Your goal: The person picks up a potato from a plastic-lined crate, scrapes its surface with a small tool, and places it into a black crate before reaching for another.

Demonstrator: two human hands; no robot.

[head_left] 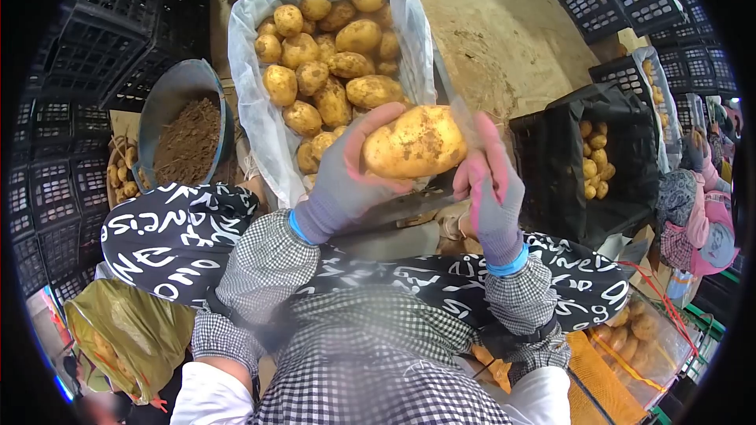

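A large yellow potato with patches of soil lies in my gloved left hand, thumb above it and fingers curled beneath. At the potato's right end is my gloved right hand, with its fingers bent around a thin translucent piece, blurred and hard to identify. Both gloves are grey with pink fingers. Behind my hands stands a crate lined with clear plastic, holding many soil-marked potatoes.
A blue-grey bucket of loose soil stands left of the crate. On the right is a black-lined crate with potatoes. Stacked black crates line the left side. Another person is at the far right.
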